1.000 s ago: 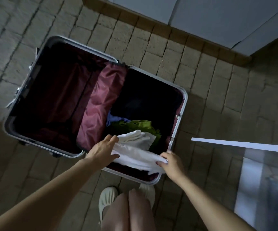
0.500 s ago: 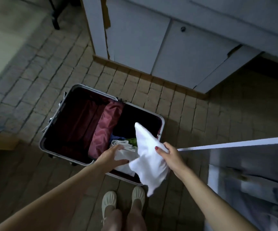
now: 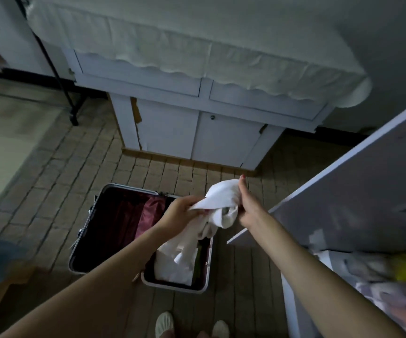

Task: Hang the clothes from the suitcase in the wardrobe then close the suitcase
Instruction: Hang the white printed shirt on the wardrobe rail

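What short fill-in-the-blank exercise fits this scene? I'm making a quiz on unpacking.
1. Both hands hold a ___ garment.
2. The suitcase lies ___ on the floor.
3. The suitcase lining is ___.
4. The left hand and right hand grip the ___.

Missing: white; open; maroon; garment

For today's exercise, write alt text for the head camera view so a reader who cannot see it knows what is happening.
A person's left hand and right hand hold a white garment up above an open suitcase lying on a brick-patterned floor. A white cabinet stands behind; an open wardrobe door is at right.
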